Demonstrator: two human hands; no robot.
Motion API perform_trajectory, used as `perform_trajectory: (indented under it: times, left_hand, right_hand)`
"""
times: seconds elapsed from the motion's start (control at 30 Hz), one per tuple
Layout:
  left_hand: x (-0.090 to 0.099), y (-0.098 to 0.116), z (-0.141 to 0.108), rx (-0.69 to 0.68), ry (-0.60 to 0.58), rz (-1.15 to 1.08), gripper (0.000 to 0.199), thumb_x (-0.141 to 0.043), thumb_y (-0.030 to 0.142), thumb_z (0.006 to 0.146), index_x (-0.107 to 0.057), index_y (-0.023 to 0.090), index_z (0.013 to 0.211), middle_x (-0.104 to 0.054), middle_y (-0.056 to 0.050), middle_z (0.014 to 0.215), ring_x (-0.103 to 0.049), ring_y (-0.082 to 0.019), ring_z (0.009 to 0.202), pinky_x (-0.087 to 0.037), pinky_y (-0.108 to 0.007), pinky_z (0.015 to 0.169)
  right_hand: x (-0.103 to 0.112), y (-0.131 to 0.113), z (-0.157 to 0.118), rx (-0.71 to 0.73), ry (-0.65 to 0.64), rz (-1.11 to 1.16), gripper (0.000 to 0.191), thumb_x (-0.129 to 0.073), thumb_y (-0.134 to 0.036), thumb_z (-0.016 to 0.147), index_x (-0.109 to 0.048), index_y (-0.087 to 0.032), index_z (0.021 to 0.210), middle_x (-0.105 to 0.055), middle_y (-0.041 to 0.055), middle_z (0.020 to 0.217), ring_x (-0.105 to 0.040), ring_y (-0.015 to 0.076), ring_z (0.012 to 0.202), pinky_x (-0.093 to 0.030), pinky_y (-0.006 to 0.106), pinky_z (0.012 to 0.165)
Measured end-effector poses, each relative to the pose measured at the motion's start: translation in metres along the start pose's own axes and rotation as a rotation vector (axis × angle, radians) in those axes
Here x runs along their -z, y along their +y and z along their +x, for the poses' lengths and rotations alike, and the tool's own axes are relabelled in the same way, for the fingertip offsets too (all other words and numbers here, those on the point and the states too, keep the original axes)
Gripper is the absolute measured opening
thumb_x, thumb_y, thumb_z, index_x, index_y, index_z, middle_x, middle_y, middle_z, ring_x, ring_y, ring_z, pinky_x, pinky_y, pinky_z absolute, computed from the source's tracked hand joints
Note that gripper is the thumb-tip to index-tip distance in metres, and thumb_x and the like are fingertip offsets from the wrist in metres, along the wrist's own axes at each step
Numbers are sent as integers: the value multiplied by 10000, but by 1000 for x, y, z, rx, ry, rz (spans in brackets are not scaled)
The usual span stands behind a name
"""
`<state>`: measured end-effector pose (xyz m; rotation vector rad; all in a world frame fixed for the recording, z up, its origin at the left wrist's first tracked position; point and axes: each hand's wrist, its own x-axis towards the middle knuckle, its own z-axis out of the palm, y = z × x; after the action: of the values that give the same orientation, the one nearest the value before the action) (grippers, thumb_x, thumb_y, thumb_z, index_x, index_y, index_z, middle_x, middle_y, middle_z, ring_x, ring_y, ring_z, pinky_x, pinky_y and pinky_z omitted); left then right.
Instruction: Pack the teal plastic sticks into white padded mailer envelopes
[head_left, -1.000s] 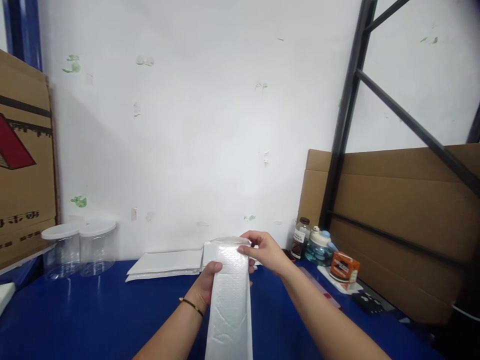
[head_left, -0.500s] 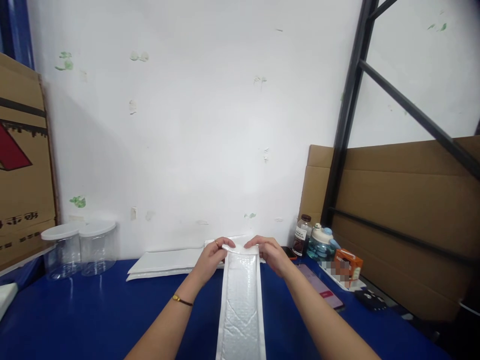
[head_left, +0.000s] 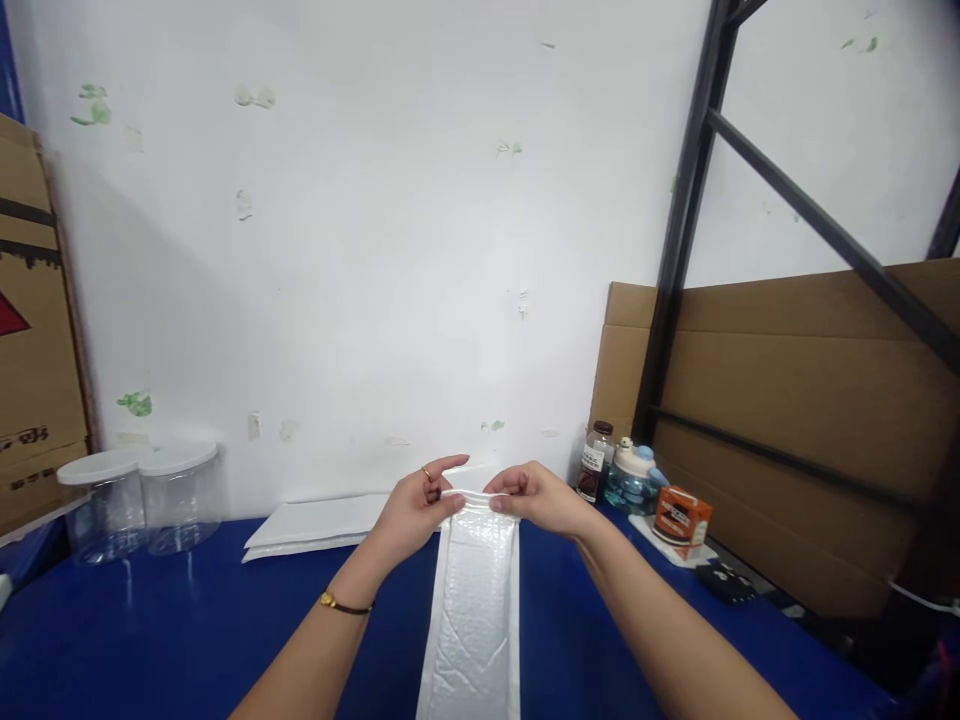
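Note:
A long, narrow white bubble mailer (head_left: 474,610) runs away from me in the middle, its near end beyond the lower edge of the view. My left hand (head_left: 412,513) pinches the left corner of its far end, thumb on top and index finger stretched out above. At the right corner, my right hand (head_left: 541,500) grips the same end between thumb and curled fingers. Small creases cross the mailer between the two thumbs. Just behind my left hand lies a stack of flat white mailers (head_left: 315,523), partly covered by that hand.
On the blue table (head_left: 187,640), two clear lidded jars (head_left: 180,505) stand at left. A brown bottle (head_left: 592,465), a blue-tinted water bottle (head_left: 631,483), an orange box (head_left: 681,520) and a dark object (head_left: 725,582) are at right. A black metal frame (head_left: 679,230) and cardboard (head_left: 780,420) border the right side.
My hands have shifted their hold at the mailer's far end, and the left index finger has straightened. The view has turned slightly right. The phone is now hidden by my right arm.

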<state>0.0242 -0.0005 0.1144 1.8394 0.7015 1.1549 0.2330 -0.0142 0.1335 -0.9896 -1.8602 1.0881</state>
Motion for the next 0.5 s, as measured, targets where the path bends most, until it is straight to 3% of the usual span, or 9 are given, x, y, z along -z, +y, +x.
perform_trajectory:
  times: [0.13,0.23,0.3,0.37,0.5]
  left_hand:
    - [-2,-2,-3,68,-54,-109,582,-617,316,754,-401,216,1286,-504,43,712,-488,-84,632,-374,-190,596]
    - [1,-7,-7,111,-293,-52,578,-679,314,687,-482,195,1217,-619,-40,934,-568,-172,843,-434,-256,725]
    - [10,-8,-8,116,-380,106,463,-674,305,671,-576,194,1109,-642,-50,1006,-574,-216,908,-438,-291,773]
    - [25,-10,-8,103,-314,295,332,-621,303,696,-634,202,1013,-664,-37,998,-583,-230,901,-432,-300,795]
    - [79,-17,-7,76,-3,667,329,-544,275,719,-652,237,1027,-663,-28,1062,-568,-233,982,-395,-279,872]
  right_hand:
    - [7,3,-6,2,55,52,340,-713,-390,670,-663,-109,854,-584,-3,616,-465,96,549,-326,219,522]
    - [10,9,-8,56,238,189,341,-718,-399,671,-633,-129,862,-618,15,681,-519,121,600,-379,235,568]
    - [10,13,-8,90,337,279,330,-708,-407,686,-610,-148,866,-626,20,705,-539,131,614,-400,242,578]
    - [7,19,-7,117,359,308,338,-696,-416,698,-601,-164,903,-641,33,758,-568,150,662,-429,259,612]
    - [1,44,-4,188,319,261,461,-692,-376,710,-547,-219,1118,-618,83,1100,-572,216,989,-435,359,860]
